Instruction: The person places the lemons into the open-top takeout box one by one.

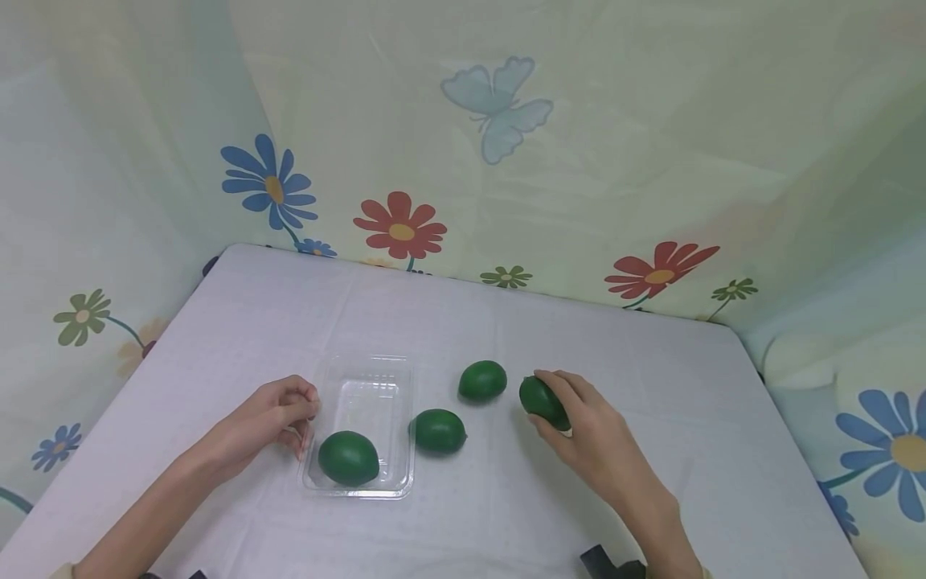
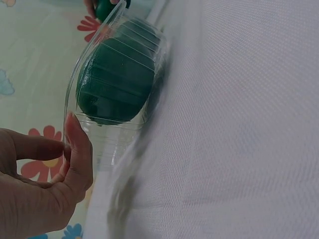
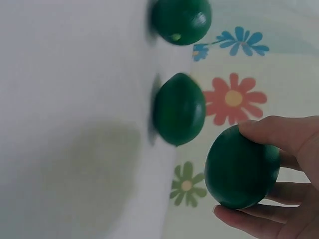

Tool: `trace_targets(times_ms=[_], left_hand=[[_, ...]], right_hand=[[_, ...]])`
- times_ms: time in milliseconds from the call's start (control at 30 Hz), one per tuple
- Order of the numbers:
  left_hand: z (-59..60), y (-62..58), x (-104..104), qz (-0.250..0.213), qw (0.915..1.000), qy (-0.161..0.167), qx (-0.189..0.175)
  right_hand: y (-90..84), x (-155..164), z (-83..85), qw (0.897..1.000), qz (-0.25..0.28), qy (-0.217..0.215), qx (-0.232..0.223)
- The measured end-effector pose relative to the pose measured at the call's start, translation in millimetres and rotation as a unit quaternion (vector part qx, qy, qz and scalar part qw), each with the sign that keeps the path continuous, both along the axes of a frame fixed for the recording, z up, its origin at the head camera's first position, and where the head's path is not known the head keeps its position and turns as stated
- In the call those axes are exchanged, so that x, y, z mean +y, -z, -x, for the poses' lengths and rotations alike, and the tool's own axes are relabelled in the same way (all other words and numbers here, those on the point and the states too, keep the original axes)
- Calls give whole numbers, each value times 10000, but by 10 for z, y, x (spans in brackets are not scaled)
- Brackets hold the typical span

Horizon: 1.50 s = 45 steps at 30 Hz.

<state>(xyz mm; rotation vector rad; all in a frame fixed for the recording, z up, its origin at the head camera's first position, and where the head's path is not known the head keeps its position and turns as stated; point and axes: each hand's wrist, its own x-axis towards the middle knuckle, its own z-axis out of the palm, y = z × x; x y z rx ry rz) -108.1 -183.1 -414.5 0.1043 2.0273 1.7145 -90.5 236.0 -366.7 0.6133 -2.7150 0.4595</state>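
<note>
A clear plastic tray lies on the white cloth, with one green lime in its near end. My left hand is at the tray's left edge and pinches its rim between thumb and finger. My right hand grips a second lime to the right of the tray; the right wrist view shows it slightly off the cloth. Two more limes lie loose: one against the tray's right side, one further back.
The table is covered in white cloth, and a pale curtain with printed flowers and a butterfly hangs round its back and sides. Its edges fall away at left and right.
</note>
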Motion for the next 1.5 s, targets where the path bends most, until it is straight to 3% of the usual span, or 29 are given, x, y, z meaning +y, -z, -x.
trace_targets(times_ms=[200,633,1133,1500], left_hand=[[2,-12,0,10,10000,-1,-13],[9,-24,-1,-19,10000,42,-12],[-2,-14,-20,-135,9999,61,-24],[-3,-15,-5,-89,9999,68,13]], right_hand=[[-119,-231,-5,9982,-7,-482,371],[-192,-880,10,9909,-66,-1348,14],[32,-1563,133,9778,-35,-2050,-433],[249,-1859,259,9726,-507,-1941,-1178]])
